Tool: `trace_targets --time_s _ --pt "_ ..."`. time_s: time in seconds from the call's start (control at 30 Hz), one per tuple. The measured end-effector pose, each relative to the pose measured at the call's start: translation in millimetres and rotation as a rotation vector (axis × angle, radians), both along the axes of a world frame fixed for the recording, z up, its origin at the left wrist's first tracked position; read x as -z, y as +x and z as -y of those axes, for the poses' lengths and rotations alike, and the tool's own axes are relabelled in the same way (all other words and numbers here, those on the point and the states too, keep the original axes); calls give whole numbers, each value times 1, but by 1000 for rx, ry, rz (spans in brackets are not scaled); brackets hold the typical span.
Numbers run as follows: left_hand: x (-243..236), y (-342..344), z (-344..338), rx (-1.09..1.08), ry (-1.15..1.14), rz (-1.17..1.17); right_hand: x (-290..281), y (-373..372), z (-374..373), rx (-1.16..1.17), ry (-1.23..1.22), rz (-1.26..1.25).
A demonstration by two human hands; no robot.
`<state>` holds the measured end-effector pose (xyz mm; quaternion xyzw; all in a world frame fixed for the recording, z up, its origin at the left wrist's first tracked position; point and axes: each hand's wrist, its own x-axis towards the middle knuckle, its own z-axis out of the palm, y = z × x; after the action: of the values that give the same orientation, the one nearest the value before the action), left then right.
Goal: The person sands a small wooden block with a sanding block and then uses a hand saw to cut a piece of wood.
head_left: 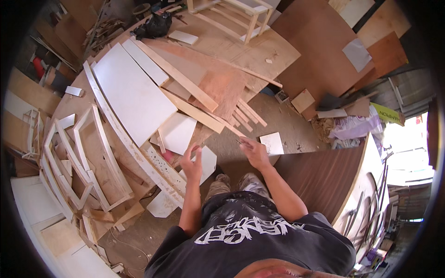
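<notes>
My left hand [192, 163] is raised in front of me, its fingers bent and apart from the thumb, with nothing seen in it. A white panel piece [207, 160] lies below and beyond it. To the right, my right hand [253, 153] is closed, fingertips pressed together around something small and dark that I cannot make out. The end of a thin wooden strip [232, 129] reaches close to these fingertips; whether they touch it is unclear. Beyond my hands, wooden boards [194, 111] and a large white panel [132, 92] lie on a plywood work surface [222, 55].
White-edged wooden frames [99, 162] stand at the left. A dark wood-grain panel [320, 173] is close on my right. A small white board [272, 143] lies on the floor ahead. Farther off are a black plastic bag [155, 25] and a wooden frame [250, 23].
</notes>
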<state>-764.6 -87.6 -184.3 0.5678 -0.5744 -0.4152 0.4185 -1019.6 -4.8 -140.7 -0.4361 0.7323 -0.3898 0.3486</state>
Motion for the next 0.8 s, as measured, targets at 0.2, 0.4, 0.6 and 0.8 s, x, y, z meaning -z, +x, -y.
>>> trace_targets --time_s 0.2,0.4,0.6,0.8 --pt "-18 -99 81 59 5 11 9 -105 74 40 46 -59" --pt "4 -167 127 -185 -25 37 31 -181 215 -154 -22 -91" --pt "2 -235 126 -410 231 43 32 -226 346 -481 -111 -60" --pt "0 -286 146 -476 214 68 26 -262 398 -509 -118 -19"
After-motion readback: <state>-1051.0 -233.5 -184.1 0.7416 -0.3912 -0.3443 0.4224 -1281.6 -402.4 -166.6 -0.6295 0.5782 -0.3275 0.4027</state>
